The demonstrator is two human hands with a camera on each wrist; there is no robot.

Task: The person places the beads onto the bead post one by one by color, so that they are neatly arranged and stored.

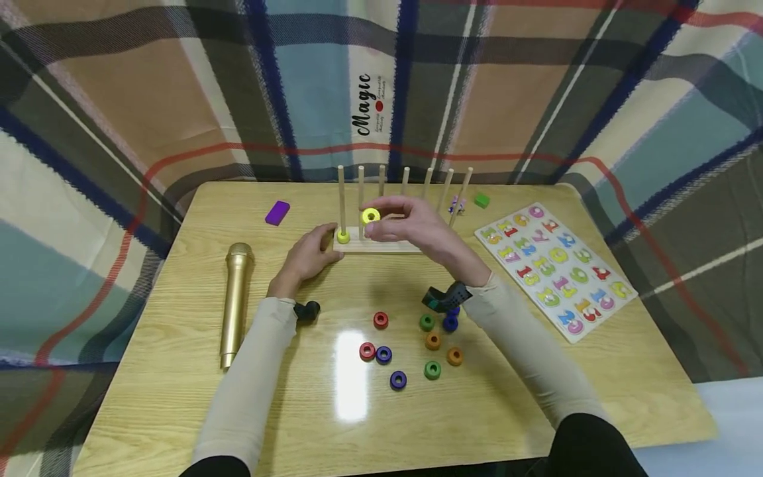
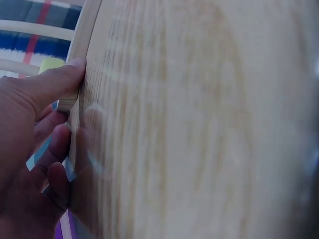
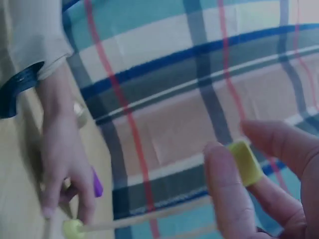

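A wooden peg stand point(image 1: 381, 247) with several upright pegs stands toward the back of the table. My left hand point(image 1: 306, 256) grips the left end of its base, thumb point(image 2: 65, 79) along the front edge and fingers at the end. One yellow ring point(image 1: 343, 237) sits low on the leftmost peg. My right hand point(image 1: 420, 226) pinches another yellow ring point(image 3: 247, 164) between thumb and fingers. In the head view this ring overlaps the second peg point(image 1: 360, 185), near mid-height. The right hand and forearm cover part of the stand's right side.
Loose red point(image 1: 380, 320), blue point(image 1: 398, 380), green point(image 1: 432, 370) and orange point(image 1: 455, 356) rings lie in front of the stand. A gold tube point(image 1: 235, 305) lies at left, a purple block point(image 1: 277, 212) behind it. A number board point(image 1: 557, 268) and green block point(image 1: 481, 200) are at right.
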